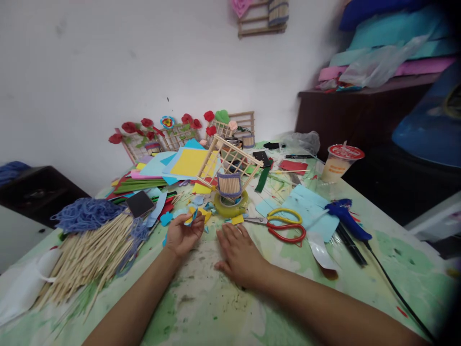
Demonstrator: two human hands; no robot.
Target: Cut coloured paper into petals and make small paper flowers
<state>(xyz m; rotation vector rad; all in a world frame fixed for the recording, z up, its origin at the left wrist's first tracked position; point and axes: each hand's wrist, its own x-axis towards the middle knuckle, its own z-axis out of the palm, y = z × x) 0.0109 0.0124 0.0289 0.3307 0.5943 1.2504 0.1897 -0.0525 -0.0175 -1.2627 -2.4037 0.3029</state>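
Note:
My left hand (182, 236) is turned palm up with its fingers curled around a small blue and yellow paper piece (193, 217). Flat on the tablecloth, palm down, lies my right hand (240, 253), its fingertips close to a small yellow paper scrap (237, 220). Scissors (277, 222) with one yellow and one red handle rest just beyond it, their blades pointing left. Behind both hands, a small stick lattice frame (230, 163) leans tilted above a roll of yellowish tape (230, 205), with a little stick basket (229, 184) on its lower part.
Bamboo sticks (90, 250) and blue yarn (86, 214) lie at left. Colored paper sheets (187, 161) are stacked behind. At right are light blue paper (298, 211), a blue glue gun (347, 218) with its cord, and a lidded cup (340, 163). Flower-decorated frames (176, 137) lean on the wall.

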